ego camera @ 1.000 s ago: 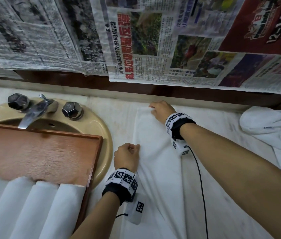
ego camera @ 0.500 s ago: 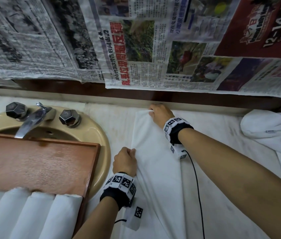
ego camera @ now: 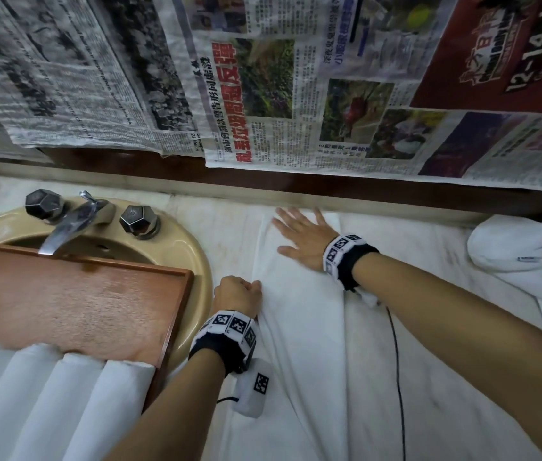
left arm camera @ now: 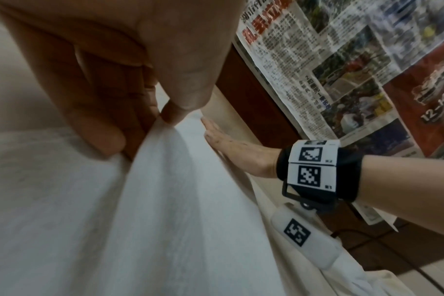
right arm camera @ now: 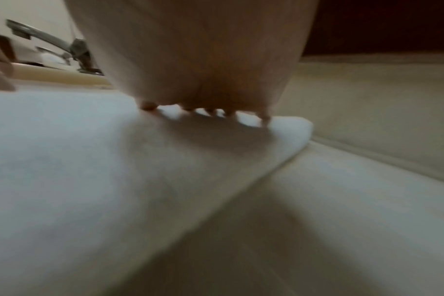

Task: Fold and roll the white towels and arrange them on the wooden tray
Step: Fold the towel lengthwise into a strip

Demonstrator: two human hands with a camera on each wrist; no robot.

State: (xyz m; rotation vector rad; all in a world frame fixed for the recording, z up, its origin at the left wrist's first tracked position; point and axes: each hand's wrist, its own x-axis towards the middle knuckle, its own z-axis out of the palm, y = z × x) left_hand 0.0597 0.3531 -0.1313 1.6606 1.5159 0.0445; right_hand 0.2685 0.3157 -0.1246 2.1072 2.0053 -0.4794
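A long white towel (ego camera: 309, 344) lies folded lengthwise on the counter, running from the back wall toward me. My left hand (ego camera: 239, 294) pinches its left edge between thumb and curled fingers; the left wrist view shows the same pinch on the white towel (left arm camera: 165, 180). My right hand (ego camera: 299, 236) lies flat with spread fingers on the towel's far end. From the right wrist view its fingertips (right arm camera: 148, 105) rest on the towel (right arm camera: 89, 160). The wooden tray (ego camera: 73, 294) sits across the sink, with several rolled towels (ego camera: 43, 394) at its near end.
A beige sink (ego camera: 193, 257) with a chrome tap (ego camera: 70, 224) and two dark knobs sits at the left. More white towels (ego camera: 522, 257) are heaped at the right. Newspaper (ego camera: 296, 84) hangs on the wall behind. A black cable (ego camera: 399, 377) crosses the towel.
My right hand has let go of the towel's far corner and now lies spread flat on it. The left hand keeps its pinch on the left edge.
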